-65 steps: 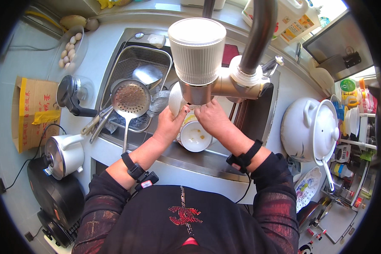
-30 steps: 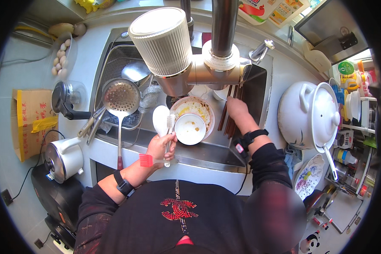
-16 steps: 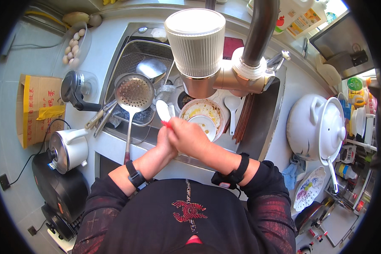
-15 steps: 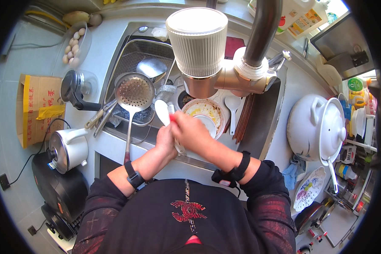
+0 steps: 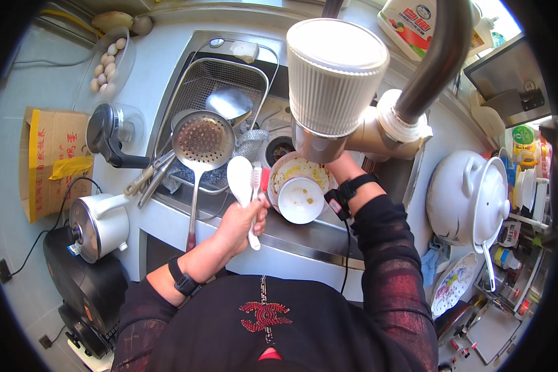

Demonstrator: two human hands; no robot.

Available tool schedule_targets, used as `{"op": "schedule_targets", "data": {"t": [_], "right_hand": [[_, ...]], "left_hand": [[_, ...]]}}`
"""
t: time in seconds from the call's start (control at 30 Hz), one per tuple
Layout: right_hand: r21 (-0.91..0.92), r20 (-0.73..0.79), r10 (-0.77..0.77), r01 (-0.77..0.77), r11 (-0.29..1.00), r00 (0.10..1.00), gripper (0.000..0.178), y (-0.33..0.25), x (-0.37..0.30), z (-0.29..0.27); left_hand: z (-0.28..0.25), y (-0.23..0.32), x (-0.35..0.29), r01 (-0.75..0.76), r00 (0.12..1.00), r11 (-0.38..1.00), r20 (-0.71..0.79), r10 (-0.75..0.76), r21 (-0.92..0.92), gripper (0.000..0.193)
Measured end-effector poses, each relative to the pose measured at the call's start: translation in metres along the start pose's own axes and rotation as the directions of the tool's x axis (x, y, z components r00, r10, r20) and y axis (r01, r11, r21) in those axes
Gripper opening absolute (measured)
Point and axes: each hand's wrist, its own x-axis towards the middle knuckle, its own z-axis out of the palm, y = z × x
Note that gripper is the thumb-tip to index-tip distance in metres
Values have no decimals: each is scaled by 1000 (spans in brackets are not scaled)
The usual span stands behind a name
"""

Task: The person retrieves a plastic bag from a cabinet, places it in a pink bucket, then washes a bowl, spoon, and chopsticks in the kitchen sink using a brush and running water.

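Smooth white plastic is seen on the held spoon (image 5: 239, 178), glossy white on the bowl (image 5: 287, 203). Shiny metal is shown by the perforated skimmer (image 5: 203, 141) and sink (image 5: 310, 234); matt cardboard by the left box (image 5: 61, 147).

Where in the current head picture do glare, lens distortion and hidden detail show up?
Head view: glare washes out the top of the ribbed white canister on the faucet; same head view: fisheye distortion bows the sink's front edge inside a black rim; head view again: the canister hides much of the right hand, while the left hand shows plainly.
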Motion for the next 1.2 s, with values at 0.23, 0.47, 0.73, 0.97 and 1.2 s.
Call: {"op": "schedule_targets", "data": {"t": [0.23, 0.47, 0.73, 0.97, 1.2], "right_hand": [[-408, -49, 130, -139, 902, 990, 25, 68, -35, 35], [-248, -282, -188, 117, 962, 941, 24, 22, -30, -12], [-18, 371, -553, 601, 799, 746, 23, -81, -104, -16], [109, 271, -384, 368, 923, 883, 32, -23, -18, -17], [-540, 76, -66, 96, 836, 995, 31, 56, 28, 12]], "left_hand": [[-16, -5, -1, -63, 998, 989, 40, 58, 133, 21], [-10, -3, 13, -389, 921, 805, 163, 354, 448, 21], [8, 11, 22, -434, 806, 280, 231, 544, 856, 17], [-7, 6, 17, -356, 892, 615, 59, 449, 703, 20], [-16, 5, 9, -301, 919, 686, 9, 394, 662, 22]]}}
